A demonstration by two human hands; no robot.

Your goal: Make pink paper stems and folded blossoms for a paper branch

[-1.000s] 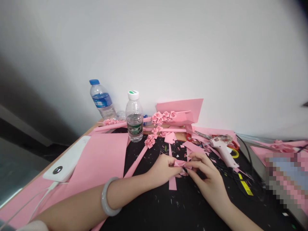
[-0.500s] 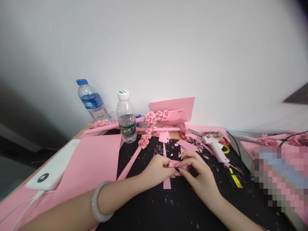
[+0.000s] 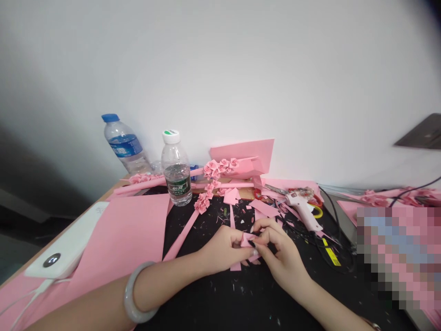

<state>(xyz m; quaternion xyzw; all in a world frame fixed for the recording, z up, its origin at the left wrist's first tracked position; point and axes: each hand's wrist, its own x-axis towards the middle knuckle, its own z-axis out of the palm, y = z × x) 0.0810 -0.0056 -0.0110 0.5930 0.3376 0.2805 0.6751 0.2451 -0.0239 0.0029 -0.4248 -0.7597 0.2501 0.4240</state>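
Observation:
A small folded piece of pink paper (image 3: 246,239) is pinched between my two hands over the black mat (image 3: 220,299). My left hand (image 3: 225,249) grips it from the left with thumb and bent fingers. From the right, my right hand (image 3: 278,248) pinches its edge between thumb and fingertips; part of the paper is hidden behind the fingers. Under the hands lies a pink paper strip (image 3: 235,266). Pink paper flowers (image 3: 203,202) on a rolled paper stem (image 3: 182,234) lie just beyond my left hand.
A glue gun (image 3: 303,211) and scissors (image 3: 275,189) lie among paper scraps at the right. Two water bottles (image 3: 177,172) (image 3: 124,146) stand behind. A large pink sheet (image 3: 131,225) and a white power bank (image 3: 69,246) are at the left. More paper flowers (image 3: 220,168) lie near the wall.
The paper has been turned between my fingers and now shows a flatter, pointed face. My hands stay close together. The whole view has shifted slightly.

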